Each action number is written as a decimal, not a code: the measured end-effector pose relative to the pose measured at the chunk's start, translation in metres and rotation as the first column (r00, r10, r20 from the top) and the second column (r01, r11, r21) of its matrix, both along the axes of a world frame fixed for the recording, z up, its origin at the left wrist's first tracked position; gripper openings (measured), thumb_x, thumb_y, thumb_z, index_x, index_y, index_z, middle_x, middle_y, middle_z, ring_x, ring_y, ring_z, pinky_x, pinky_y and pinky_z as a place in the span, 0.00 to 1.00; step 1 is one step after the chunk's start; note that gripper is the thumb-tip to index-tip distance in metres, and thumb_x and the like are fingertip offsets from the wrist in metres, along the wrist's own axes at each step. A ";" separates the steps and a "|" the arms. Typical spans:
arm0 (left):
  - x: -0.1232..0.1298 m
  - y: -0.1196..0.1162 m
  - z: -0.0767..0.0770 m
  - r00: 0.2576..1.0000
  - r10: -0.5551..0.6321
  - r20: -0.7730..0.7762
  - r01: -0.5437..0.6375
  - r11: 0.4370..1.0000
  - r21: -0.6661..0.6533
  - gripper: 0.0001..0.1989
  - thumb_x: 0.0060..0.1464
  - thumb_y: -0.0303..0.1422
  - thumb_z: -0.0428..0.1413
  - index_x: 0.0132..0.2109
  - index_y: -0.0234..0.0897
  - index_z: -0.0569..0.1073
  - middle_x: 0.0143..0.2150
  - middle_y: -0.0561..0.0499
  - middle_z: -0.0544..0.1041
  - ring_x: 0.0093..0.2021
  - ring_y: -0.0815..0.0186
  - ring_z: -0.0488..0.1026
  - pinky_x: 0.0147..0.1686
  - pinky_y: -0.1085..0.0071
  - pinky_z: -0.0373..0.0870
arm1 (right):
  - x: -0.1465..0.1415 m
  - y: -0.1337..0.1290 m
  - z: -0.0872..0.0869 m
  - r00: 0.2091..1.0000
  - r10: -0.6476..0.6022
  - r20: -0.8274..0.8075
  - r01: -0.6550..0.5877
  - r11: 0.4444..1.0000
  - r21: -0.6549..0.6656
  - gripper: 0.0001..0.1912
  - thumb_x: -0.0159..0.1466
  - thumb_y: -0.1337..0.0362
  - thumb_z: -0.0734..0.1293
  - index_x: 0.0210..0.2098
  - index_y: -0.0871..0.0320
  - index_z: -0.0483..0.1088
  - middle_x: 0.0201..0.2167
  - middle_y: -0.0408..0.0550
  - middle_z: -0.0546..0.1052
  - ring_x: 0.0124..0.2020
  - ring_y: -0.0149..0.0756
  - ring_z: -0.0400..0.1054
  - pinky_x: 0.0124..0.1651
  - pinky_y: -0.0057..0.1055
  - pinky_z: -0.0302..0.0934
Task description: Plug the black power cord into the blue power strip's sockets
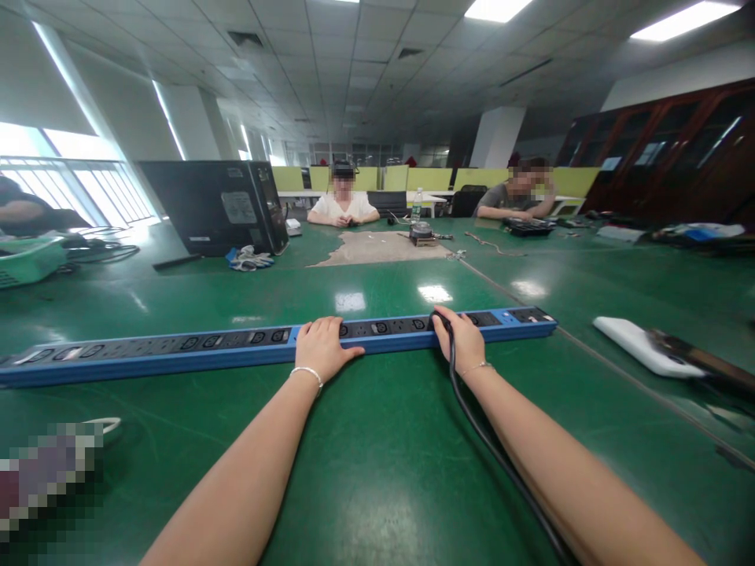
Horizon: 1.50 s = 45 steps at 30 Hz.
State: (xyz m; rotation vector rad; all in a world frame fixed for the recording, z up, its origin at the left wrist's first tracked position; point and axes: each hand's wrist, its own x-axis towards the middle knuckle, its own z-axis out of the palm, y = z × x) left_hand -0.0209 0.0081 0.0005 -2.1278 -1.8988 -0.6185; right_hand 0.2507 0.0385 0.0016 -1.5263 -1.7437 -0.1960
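Note:
A long blue power strip (194, 363) with black sockets lies across the green table in front of me. Near its middle, my left hand (320, 350) grips it, fingers over the top and thumb along the front side. Farther right, my right hand (463, 343) is closed around the plug end of a black power cord (475, 420) at the strip's socket face. My fingers mostly hide the plug, so I cannot tell how deep it sits. From that hand the cord runs down beside my right forearm and out of view.
A black computer case (206, 208) stands at the back left, gloves (248, 259) beside it. At far left is a green basket (32, 261). A white object (642, 346) lies on the right. Two people sit across the green table (377, 456); another person's arm shows at left.

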 end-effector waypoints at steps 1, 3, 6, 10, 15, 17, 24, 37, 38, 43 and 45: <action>0.000 0.000 0.000 1.000 0.002 -0.001 -0.002 1.000 0.001 0.34 0.43 0.55 0.55 0.53 0.38 0.65 0.54 0.42 0.71 0.56 0.54 0.64 0.55 0.57 0.55 | -0.001 -0.001 -0.002 1.000 0.010 0.009 -0.010 1.000 0.013 0.16 0.63 0.60 0.59 0.47 0.54 0.72 0.42 0.49 0.78 0.43 0.41 0.72 0.54 0.41 0.59; 0.000 0.000 0.000 1.000 0.003 -0.004 -0.003 1.000 0.005 0.34 0.43 0.55 0.55 0.53 0.38 0.65 0.54 0.42 0.71 0.56 0.54 0.64 0.55 0.58 0.55 | -0.001 -0.001 -0.005 1.000 0.025 0.009 -0.026 0.999 0.037 0.16 0.63 0.60 0.59 0.47 0.54 0.71 0.44 0.49 0.77 0.44 0.40 0.71 0.56 0.42 0.58; 0.000 0.000 0.000 1.000 0.003 -0.007 -0.003 1.000 0.003 0.34 0.43 0.55 0.55 0.53 0.37 0.65 0.54 0.41 0.71 0.56 0.55 0.64 0.55 0.58 0.55 | -0.002 -0.001 -0.010 0.999 0.032 -0.017 -0.031 0.997 0.065 0.16 0.63 0.60 0.58 0.47 0.54 0.71 0.45 0.49 0.76 0.45 0.39 0.71 0.57 0.43 0.57; 0.000 -0.001 0.001 1.000 0.009 -0.007 -0.009 1.000 -0.002 0.35 0.43 0.55 0.55 0.53 0.37 0.66 0.53 0.41 0.71 0.55 0.54 0.65 0.55 0.58 0.55 | -0.001 0.000 -0.011 0.996 0.054 -0.075 -0.049 0.997 0.066 0.17 0.62 0.59 0.59 0.47 0.55 0.71 0.44 0.49 0.77 0.44 0.40 0.72 0.52 0.39 0.61; 0.001 -0.002 0.002 1.000 0.019 0.000 -0.019 1.000 0.010 0.34 0.42 0.55 0.55 0.52 0.38 0.66 0.53 0.41 0.72 0.54 0.53 0.65 0.54 0.57 0.55 | 0.002 0.002 -0.003 0.953 0.110 -0.283 -0.060 0.982 0.181 0.18 0.62 0.56 0.59 0.45 0.57 0.72 0.43 0.50 0.77 0.44 0.39 0.72 0.49 0.35 0.64; 0.002 -0.002 0.001 1.000 0.011 0.003 -0.012 1.000 0.012 0.34 0.42 0.55 0.56 0.52 0.38 0.66 0.53 0.41 0.72 0.54 0.54 0.65 0.54 0.57 0.55 | 0.000 0.003 0.002 0.911 0.100 -0.400 0.005 0.967 0.254 0.19 0.63 0.54 0.58 0.45 0.58 0.72 0.43 0.51 0.77 0.45 0.39 0.71 0.51 0.36 0.62; 0.002 -0.001 0.000 1.000 0.008 0.016 -0.008 1.000 0.026 0.34 0.41 0.54 0.57 0.52 0.39 0.66 0.52 0.42 0.72 0.54 0.54 0.65 0.54 0.58 0.55 | -0.042 -0.005 0.006 0.847 0.315 -0.427 -0.275 0.949 0.154 0.18 0.61 0.53 0.61 0.42 0.57 0.73 0.42 0.49 0.77 0.44 0.39 0.71 0.51 0.36 0.62; 0.004 -0.001 0.001 0.999 0.012 0.040 -0.013 1.000 0.012 0.32 0.43 0.52 0.56 0.51 0.38 0.66 0.52 0.43 0.72 0.54 0.55 0.65 0.54 0.59 0.53 | -0.135 -0.010 0.014 0.896 0.284 -0.341 -0.328 0.941 -0.080 0.16 0.63 0.59 0.59 0.46 0.55 0.72 0.40 0.48 0.78 0.41 0.36 0.72 0.48 0.32 0.64; 0.004 -0.001 0.001 0.999 0.010 0.046 -0.011 1.000 0.014 0.31 0.44 0.51 0.55 0.51 0.38 0.67 0.52 0.43 0.72 0.54 0.55 0.65 0.55 0.59 0.53 | -0.138 -0.011 0.016 0.919 0.264 -0.293 -0.305 0.946 -0.107 0.17 0.63 0.58 0.59 0.47 0.55 0.71 0.41 0.48 0.78 0.42 0.37 0.72 0.48 0.32 0.64; 0.006 -0.002 0.003 0.997 0.000 0.083 -0.002 1.000 0.026 0.25 0.47 0.46 0.53 0.50 0.38 0.68 0.51 0.42 0.73 0.53 0.55 0.66 0.54 0.57 0.53 | -0.146 -0.018 0.020 0.979 0.186 -0.078 -0.197 0.964 -0.181 0.19 0.65 0.58 0.55 0.51 0.54 0.68 0.40 0.50 0.77 0.41 0.38 0.72 0.47 0.32 0.64; 0.006 -0.003 0.004 0.996 -0.001 0.089 -0.001 1.000 0.019 0.24 0.48 0.44 0.52 0.50 0.38 0.68 0.51 0.42 0.73 0.53 0.55 0.66 0.54 0.57 0.53 | -0.149 -0.019 0.019 0.986 0.164 -0.029 -0.167 0.970 -0.179 0.20 0.66 0.58 0.54 0.52 0.55 0.68 0.40 0.51 0.77 0.40 0.38 0.72 0.46 0.32 0.64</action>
